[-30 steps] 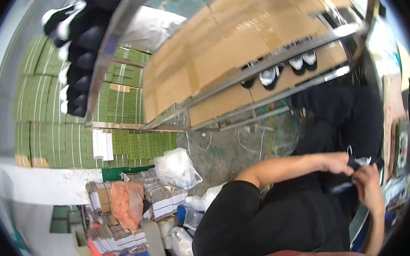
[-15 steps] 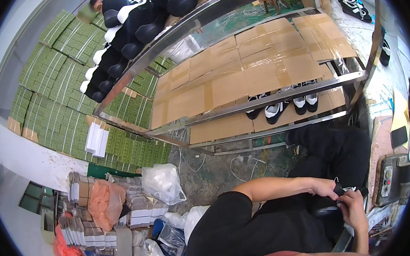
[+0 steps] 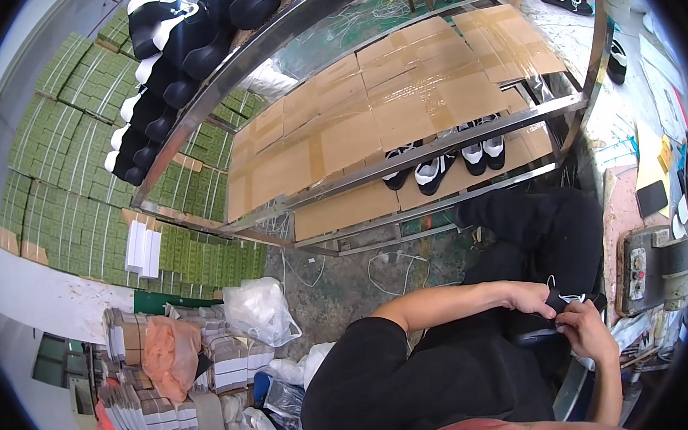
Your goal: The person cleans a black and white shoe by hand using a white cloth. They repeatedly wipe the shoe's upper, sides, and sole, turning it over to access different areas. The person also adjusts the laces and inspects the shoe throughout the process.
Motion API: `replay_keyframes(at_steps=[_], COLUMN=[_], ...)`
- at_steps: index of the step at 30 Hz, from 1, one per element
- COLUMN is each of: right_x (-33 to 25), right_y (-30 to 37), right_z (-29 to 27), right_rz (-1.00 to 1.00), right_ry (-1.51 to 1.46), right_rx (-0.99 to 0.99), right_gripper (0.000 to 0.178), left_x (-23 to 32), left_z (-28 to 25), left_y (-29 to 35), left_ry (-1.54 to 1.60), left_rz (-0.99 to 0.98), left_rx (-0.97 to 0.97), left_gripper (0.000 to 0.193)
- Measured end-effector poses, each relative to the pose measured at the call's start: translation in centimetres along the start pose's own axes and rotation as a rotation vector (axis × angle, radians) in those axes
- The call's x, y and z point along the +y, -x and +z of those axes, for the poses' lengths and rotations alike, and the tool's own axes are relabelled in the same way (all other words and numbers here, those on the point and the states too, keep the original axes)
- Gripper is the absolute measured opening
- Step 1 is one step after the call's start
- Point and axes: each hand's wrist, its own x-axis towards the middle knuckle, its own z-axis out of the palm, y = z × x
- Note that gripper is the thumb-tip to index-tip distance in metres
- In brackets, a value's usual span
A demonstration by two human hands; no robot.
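Observation:
A black shoe with white laces [image 3: 557, 301] lies between my two hands over my lap, partly hidden by the fingers. My left hand [image 3: 532, 298] comes in from the left and grips the shoe's near-left side, fingers closed. From below, my right hand [image 3: 587, 331] has its thumb and fingers pinched together at the shoe's edge, beside the left fingertips. What exactly the right fingers pinch is too small to make out. My dark trousers [image 3: 509, 213] are behind the shoe.
A metal rack [image 3: 342, 185] with cardboard-covered shelves [image 3: 301, 158] stands ahead. Black-and-white shoes [image 3: 434, 174] sit on its lower level, more shoes [image 3: 197, 62] on top. A grey machine [image 3: 639, 272] is at right. Stacked bundles [image 3: 146, 400] and plastic bags [image 3: 259, 311] lie at left.
The whole view has shifted, so the rack and shelves appear further left. Both hands stay on the shoe, with the right hand turned slightly and its fingers bent closer to the left.

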Motion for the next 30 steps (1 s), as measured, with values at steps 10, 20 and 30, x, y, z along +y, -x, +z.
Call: replay_keyframes(at_steps=[10,20,30], right_x=[0.3,-0.7,3.6], right_y=[-0.2,-0.6,-0.1], right_z=[0.2,1.3,-1.3], right_rz=[-0.038,-0.025,-0.211], right_ry=[-0.038,0.002,-0.227], right_rx=[0.058,0.137,-0.190], right_gripper=[0.019,0.018,0.007], left_x=[0.3,-0.5,2.3], left_z=[0.1,-0.2,-0.8], left_y=[0.2,0.8,0.9], left_ry=[-0.001,0.028,-0.053], left_rz=[-0.024,0.002,-0.250], left_rx=[0.037,0.028,0.057], left_gripper=[0.021,0.021,0.022])
